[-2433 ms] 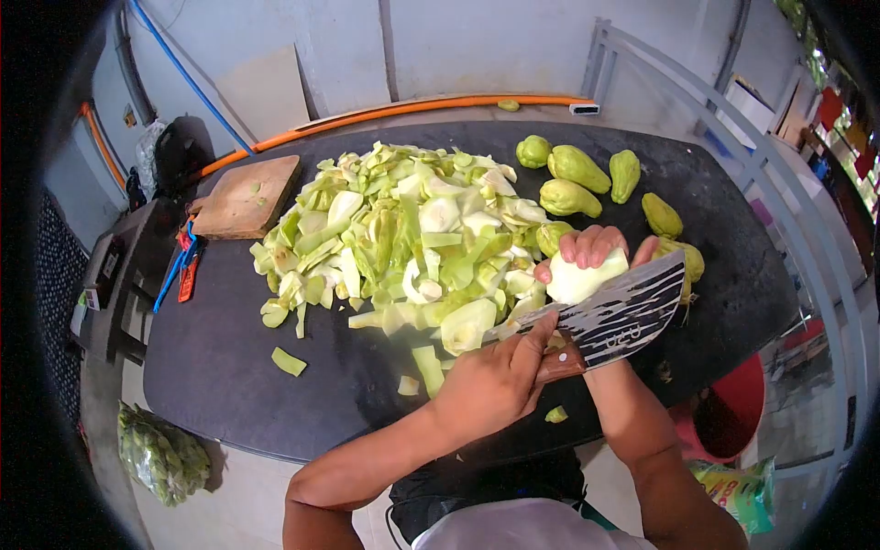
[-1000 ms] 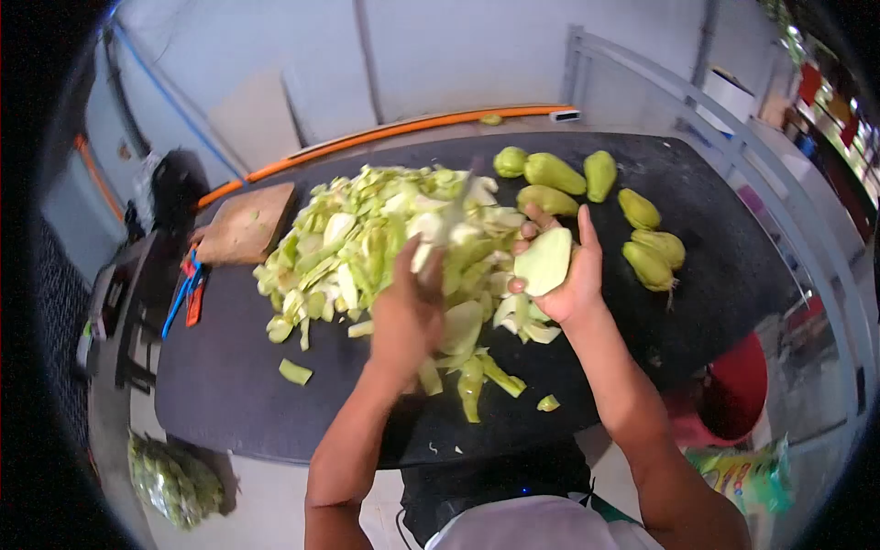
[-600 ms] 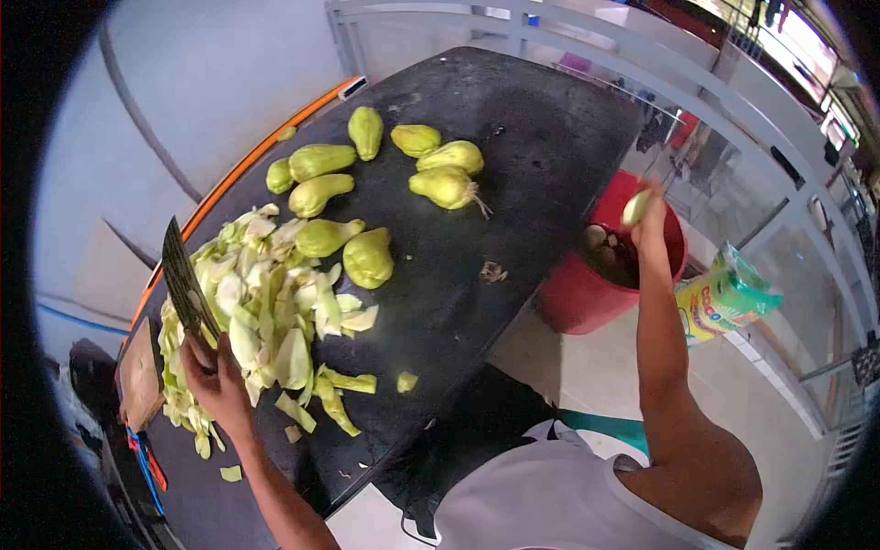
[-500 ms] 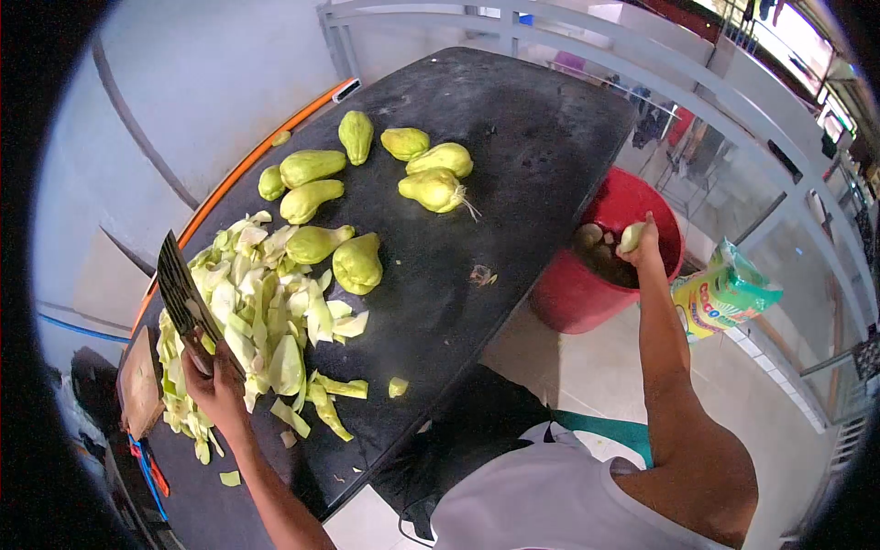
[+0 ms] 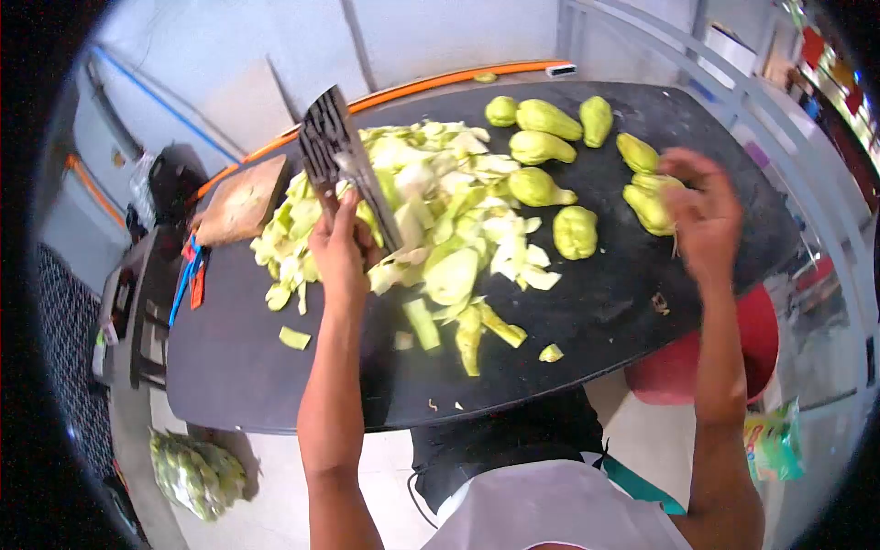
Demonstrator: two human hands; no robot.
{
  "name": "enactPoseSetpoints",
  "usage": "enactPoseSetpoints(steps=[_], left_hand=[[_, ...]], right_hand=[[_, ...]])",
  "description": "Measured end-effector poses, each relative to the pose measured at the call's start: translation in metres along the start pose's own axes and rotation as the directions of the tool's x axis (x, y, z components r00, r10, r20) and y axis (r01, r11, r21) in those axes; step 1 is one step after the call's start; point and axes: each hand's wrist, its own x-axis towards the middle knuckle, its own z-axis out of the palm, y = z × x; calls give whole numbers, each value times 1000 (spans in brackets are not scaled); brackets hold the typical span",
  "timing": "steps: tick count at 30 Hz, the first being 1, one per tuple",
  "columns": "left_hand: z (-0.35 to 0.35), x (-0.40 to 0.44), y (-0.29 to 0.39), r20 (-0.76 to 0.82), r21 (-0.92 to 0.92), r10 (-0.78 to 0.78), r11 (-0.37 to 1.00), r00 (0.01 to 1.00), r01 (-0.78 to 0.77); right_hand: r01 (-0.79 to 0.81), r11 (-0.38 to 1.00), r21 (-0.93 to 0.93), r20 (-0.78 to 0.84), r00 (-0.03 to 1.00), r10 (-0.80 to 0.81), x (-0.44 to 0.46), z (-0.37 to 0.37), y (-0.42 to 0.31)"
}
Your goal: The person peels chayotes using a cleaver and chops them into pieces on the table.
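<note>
Head view — cleaver (image 5: pixel 332 151) in left hand (image 5: pixel 341 249)

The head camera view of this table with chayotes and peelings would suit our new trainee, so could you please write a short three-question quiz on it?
1. Which hand holds the cleaver?
2. True or false: the red bucket stands on the table.
3. Fill the gap: the right hand is closest to two or more unpeeled ____.

Key:
1. The left hand.
2. False; the red bucket stands on the floor, beside the black table.
3. Chayotes.
</note>
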Motion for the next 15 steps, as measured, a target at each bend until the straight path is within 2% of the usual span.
enactPoseSetpoints(steps=[1,2,3,4,5,7,9,10,13,14,15], left_hand=[[-3,2,-1,12,25,-14,1000,1000,14],[-8,8,-7,9,6,-1,1000,1000,1],[-11,13,-12,7,-12,12,1000,1000,-12],[-12,15,-13,-19,-1,4,1000,1000,-4],[-13,14,-12,-17,-30,-18,999,1000,18],[-9,8,-3,-12,-88,-59,994,998,58],[-8,7,0,-7,-79,-14,997,1000,14],[-7,7,0,-11,-84,-17,996,1000,16],[-7,6,4,-15,-86,-13,996,1000,11],[-5,4,5,-12,-86,-9,996,1000,8],[-4,4,5,-8,-88,-15,996,1000,15]], right_hand=[[66,993,-101,191,981,-46,2,30,-26],[283,959,0,347,899,-266,5,65,-21],[189,982,9,560,813,-162,3,91,-48],[233,971,50,707,679,-199,2,114,-58],[321,941,103,785,555,-275,-5,141,-47],[482,862,159,855,370,-365,-10,175,-47],[639,744,194,910,166,-380,-9,196,-52],[666,729,161,931,142,-335,-9,201,-55],[809,570,143,923,99,-372,5,215,-54],[793,594,139,968,18,-251,20,217,-57],[777,620,111,975,36,-221,28,217,-55]])
